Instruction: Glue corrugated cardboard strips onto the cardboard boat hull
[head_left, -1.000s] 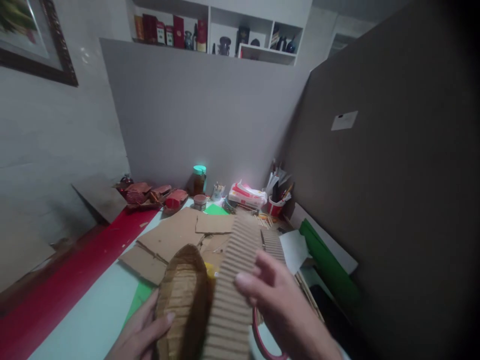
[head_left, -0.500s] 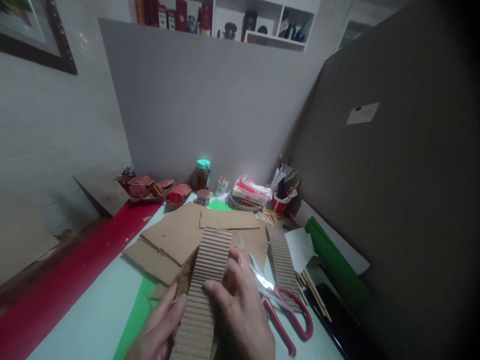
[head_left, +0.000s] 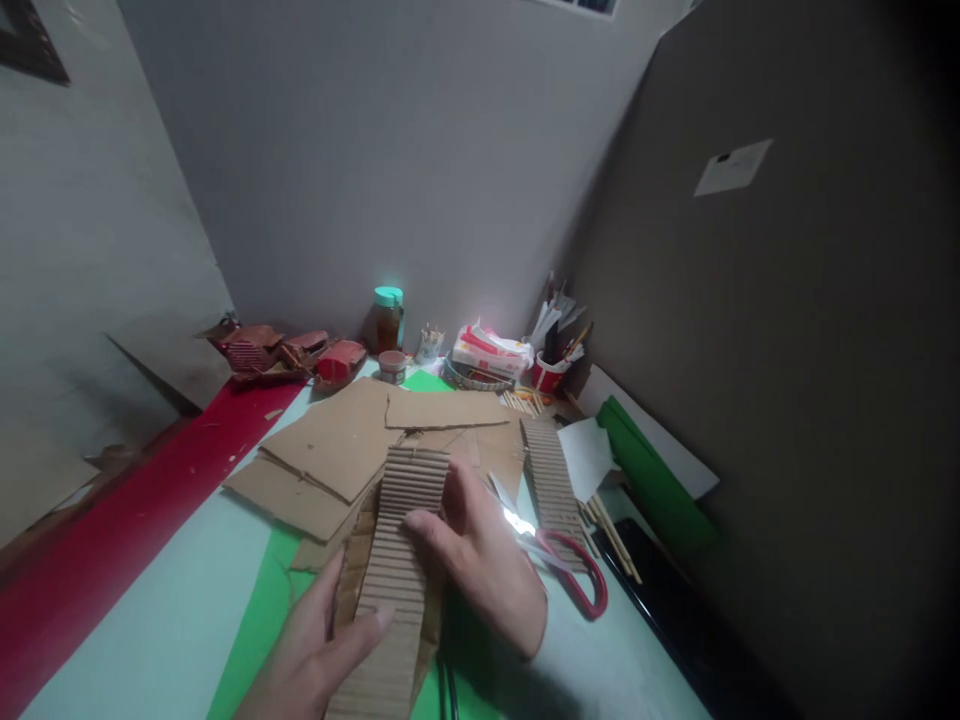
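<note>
A long strip of corrugated cardboard (head_left: 401,570), ridged side up, is held between both hands over the table. Behind it shows a second brown cardboard piece (head_left: 346,590), partly hidden by the strip. My left hand (head_left: 319,640) grips the lower left edge, its thumb lying on the ridges. My right hand (head_left: 480,560) holds the strip's upper right side, thumb on top and fingers curled behind. Just right of that hand lie red-handled scissors (head_left: 574,570) with their blades apart. Another ridged strip (head_left: 551,470) rests beyond them.
Flat cardboard sheets (head_left: 330,440) lie ahead on the table. At the right are thin wooden sticks (head_left: 619,540), a black tray-like object (head_left: 660,600) and a green sheet (head_left: 652,470). A jar (head_left: 388,320), a red cup (head_left: 550,372) and red cardboard models (head_left: 255,352) stand at the back.
The view has tilted down and shifted. My right hand has moved up along the strip, and its sleeve now shows. My left thumb has come onto the strip's ridged face.
</note>
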